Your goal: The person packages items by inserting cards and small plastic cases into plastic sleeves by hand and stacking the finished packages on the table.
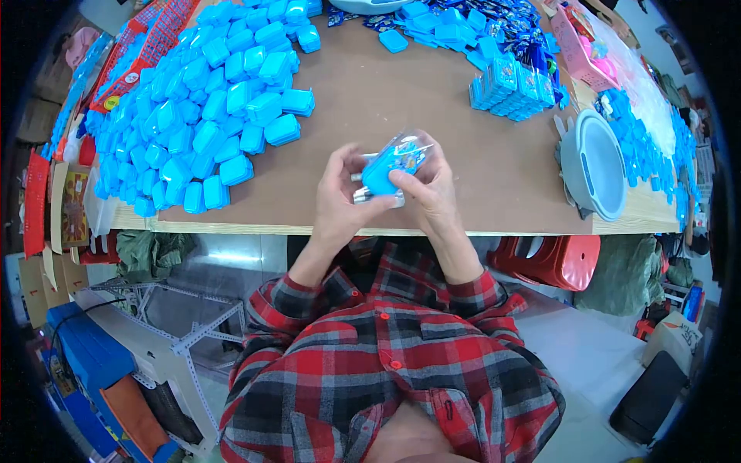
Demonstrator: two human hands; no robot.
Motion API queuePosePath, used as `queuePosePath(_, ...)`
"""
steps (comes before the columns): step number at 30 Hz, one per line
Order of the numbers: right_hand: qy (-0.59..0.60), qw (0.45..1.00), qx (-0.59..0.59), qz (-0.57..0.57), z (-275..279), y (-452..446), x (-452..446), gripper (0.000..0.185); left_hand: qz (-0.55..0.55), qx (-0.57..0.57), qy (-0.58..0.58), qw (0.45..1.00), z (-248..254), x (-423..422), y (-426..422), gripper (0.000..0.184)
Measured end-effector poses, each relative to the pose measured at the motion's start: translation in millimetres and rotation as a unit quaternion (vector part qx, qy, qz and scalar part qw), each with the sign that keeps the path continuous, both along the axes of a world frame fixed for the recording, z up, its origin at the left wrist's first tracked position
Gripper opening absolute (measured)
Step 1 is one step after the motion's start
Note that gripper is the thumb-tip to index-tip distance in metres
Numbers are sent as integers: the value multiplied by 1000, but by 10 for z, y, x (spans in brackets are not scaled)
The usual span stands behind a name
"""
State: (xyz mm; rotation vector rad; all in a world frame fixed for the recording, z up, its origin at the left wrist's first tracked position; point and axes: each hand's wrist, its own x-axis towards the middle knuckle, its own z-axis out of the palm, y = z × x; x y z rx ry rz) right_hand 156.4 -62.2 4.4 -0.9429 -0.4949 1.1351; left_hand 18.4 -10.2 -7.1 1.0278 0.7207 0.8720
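Just inside the worktop's [363, 92] near edge, my left hand [341, 189] and right hand [434, 185] grip one blue box [380, 176], seemingly unfinished. Beyond, the heap [208, 139] along the left edge looks undone; the neat stack [509, 89] toward the far right corner seems finished.

A red stool [577, 261] shows by the desk [370, 92], beside a green sack [627, 278]; a metal frame [182, 346] stands left, a black case [650, 397] lower right.
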Motion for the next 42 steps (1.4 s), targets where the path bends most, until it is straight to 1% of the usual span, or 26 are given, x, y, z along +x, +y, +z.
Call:
queuePosePath(1,1,1000,-6,9,29,-4,41,77,-21,95,41,994,50,-16,57,73)
queuePosePath(2,2,1000,-12,19,63,-12,82,76,-42,189,82,978,114,-40,128,77)
queuePosePath(4,7,999,-26,38,93,-40,113,74,-86,367,162,912,223,-81,243,85)
queuePosePath(5,10,999,-28,37,81,-58,95,74,-88,366,164,912,259,-93,281,85)
queuePosePath(9,-21,992,-50,113,36,-93,21,74,-174,446,190,857,362,-89,415,95)
queuePosePath(15,-20,994,-34,104,-34,-115,-10,80,-180,483,181,837,321,-42,430,92)
queuePosePath(19,-42,991,-26,128,-60,-126,5,77,-227,429,156,860,332,-43,445,90)
queuePosePath(20,-42,991,-27,128,-60,-122,10,77,-227,429,156,860,334,-41,447,90)
queuePosePath(24,37,993,-47,100,-61,-85,48,71,-214,406,145,877,331,-21,439,89)
queuePosePath(30,16,994,-44,97,-48,-71,124,65,-198,403,143,882,313,15,430,89)
queuePosePath(34,34,993,-40,102,-53,-67,162,61,-186,367,118,904,284,46,413,89)
queuePosePath(40,13,995,-49,87,-88,-69,211,61,-198,363,133,901,256,104,405,87)
queuePosePath(42,-7,996,-46,75,-116,-65,238,62,-200,416,166,871,297,141,430,86)
